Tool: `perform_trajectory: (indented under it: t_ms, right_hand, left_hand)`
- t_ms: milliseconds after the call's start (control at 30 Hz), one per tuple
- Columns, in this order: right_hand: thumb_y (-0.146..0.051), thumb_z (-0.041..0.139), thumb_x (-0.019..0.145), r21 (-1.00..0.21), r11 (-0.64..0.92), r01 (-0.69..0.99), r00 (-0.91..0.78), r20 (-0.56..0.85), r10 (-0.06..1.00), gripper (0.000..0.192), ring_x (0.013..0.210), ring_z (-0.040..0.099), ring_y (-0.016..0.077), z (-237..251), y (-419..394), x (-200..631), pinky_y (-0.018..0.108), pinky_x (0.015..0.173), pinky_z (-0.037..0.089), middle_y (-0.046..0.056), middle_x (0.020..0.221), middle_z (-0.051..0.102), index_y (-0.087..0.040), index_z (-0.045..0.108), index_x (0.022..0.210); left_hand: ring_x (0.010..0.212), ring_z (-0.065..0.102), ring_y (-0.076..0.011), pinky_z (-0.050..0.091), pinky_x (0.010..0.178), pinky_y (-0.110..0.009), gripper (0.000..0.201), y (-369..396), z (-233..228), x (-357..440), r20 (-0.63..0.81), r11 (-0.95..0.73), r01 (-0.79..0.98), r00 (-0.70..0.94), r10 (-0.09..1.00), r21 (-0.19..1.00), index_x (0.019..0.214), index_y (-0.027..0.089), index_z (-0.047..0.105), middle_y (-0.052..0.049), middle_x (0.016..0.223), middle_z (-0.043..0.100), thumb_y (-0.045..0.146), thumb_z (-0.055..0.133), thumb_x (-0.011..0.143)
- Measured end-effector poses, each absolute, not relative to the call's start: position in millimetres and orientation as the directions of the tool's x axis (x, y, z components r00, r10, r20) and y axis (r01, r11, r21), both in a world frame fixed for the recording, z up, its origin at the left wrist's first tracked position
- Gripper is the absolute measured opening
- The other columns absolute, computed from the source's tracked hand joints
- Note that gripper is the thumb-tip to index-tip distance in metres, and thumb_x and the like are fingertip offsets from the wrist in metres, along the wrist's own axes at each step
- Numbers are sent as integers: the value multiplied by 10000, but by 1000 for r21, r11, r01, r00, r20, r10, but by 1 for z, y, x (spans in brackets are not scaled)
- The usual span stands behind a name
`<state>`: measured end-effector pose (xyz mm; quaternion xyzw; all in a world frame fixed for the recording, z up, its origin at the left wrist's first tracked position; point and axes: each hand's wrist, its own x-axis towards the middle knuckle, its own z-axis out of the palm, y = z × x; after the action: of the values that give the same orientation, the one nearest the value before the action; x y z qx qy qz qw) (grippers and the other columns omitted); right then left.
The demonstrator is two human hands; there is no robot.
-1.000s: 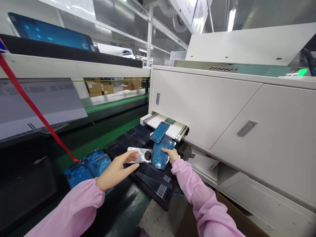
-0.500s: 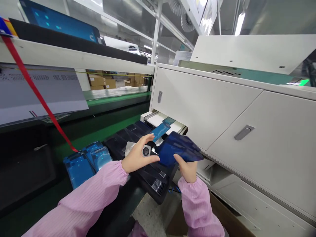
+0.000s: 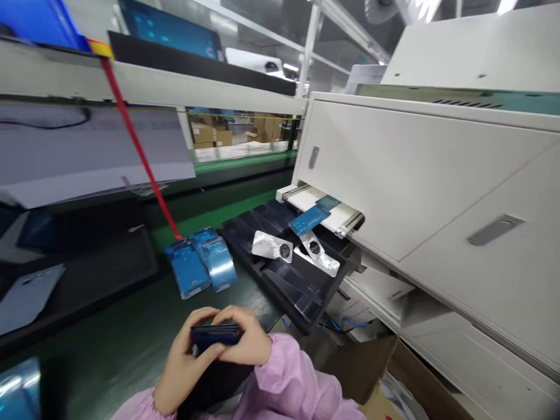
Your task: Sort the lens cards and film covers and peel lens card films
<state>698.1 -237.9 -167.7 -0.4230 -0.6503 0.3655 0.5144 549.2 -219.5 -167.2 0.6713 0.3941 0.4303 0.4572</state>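
A small stack of thin dark blue sheets point(image 3: 216, 335) is gripped edge-on between my two hands, low over the dark green bench. My left hand point(image 3: 181, 353) wraps its left end, and my right hand point(image 3: 247, 339) closes over its right side with the thumb below. Beyond them is a black tray point(image 3: 301, 324) with silver panels point(image 3: 265, 244), each with a round camera ring, and dark clear-looking sheets. A blue film-covered panel point(image 3: 310, 220) spans from the tray to the white conveyor belt point(image 3: 301, 200). Left of the tray lie blue film-covered panels point(image 3: 189, 271).
A white machine cabinet point(image 3: 371, 175) stands on the right, with the belt emerging beneath it. A red strap point(image 3: 135, 140) hangs at the left. An open cardboard box point(image 3: 367, 367) is below right. Another black tray point(image 3: 109, 271) holds a grey panel at far left.
My hands have drawn back from the tray, down and left. The dark blue sheets, fanned in my right hand before, are now squared together between both hands. The view has turned left.
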Motion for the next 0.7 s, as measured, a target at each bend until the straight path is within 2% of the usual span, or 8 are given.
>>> perform_trajectory:
  t_ms: [100,167,233,333,433,533,633,700]
  right_hand:
    - [-186,642,665,-886,401,233,-140,378,915,212,858,653,182,-162,-240,698,297,797,510,47,898,689,-183,636,877]
    - [-200,609,743,-859,415,301,-167,382,909,153,858,658,183,-157,-240,700,302,789,522,63,888,696,-174,646,889]
    - [-228,574,817,-783,506,360,-242,446,862,136,840,667,178,-151,-240,705,301,770,538,73,878,703,-175,655,913]
    - [-211,545,867,-523,779,346,-390,674,627,137,950,658,187,-138,-240,710,332,839,542,83,928,709,-192,664,933]
    - [-148,585,836,-269,922,280,-497,781,378,120,1032,633,196,-129,-246,701,375,927,510,61,913,711,-224,669,876]
    - [-140,583,836,-193,940,282,-642,690,334,144,958,656,171,-126,-259,684,356,952,491,17,802,702,-253,662,794]
    - [-166,594,835,-187,901,391,-774,464,432,152,1121,574,210,-113,-266,689,409,1042,397,44,949,700,-237,652,957]
    - [-295,674,781,-252,862,440,-811,300,502,398,1232,478,267,-94,-258,711,444,1049,373,90,1138,645,-214,577,1159]
  left_hand:
    - [1048,539,-265,410,952,-432,162,-223,-171,556,267,-291,45,285,921,956,919,230,598,-74,1051,574,334,607,795]
    - [1057,536,-269,390,972,-434,243,-224,-176,559,262,-267,-16,268,927,963,955,222,591,-79,1056,573,374,637,771]
    - [1155,487,-286,335,1031,-434,476,-228,-178,557,200,-180,-103,241,950,978,1089,222,552,-97,1164,545,449,703,699]
    - [1260,412,-291,306,1061,-431,651,-238,-167,549,-83,142,-351,178,981,925,1195,229,486,-110,1282,500,659,571,715]
    - [1131,535,-318,421,947,-470,748,-247,-145,542,-339,567,-510,473,813,647,1150,190,531,-127,1120,609,786,364,729]
    - [1009,606,-306,465,879,-461,751,-247,-135,540,-292,769,-519,721,629,374,1164,180,543,-109,974,661,767,408,716]
    - [927,635,-241,478,852,-394,563,-241,-140,537,-334,787,-572,713,617,232,1238,213,506,-59,909,673,527,499,770]
    - [826,642,-199,492,796,-355,563,-239,-145,532,-370,755,-616,662,652,227,1296,241,460,-38,887,668,396,527,759]
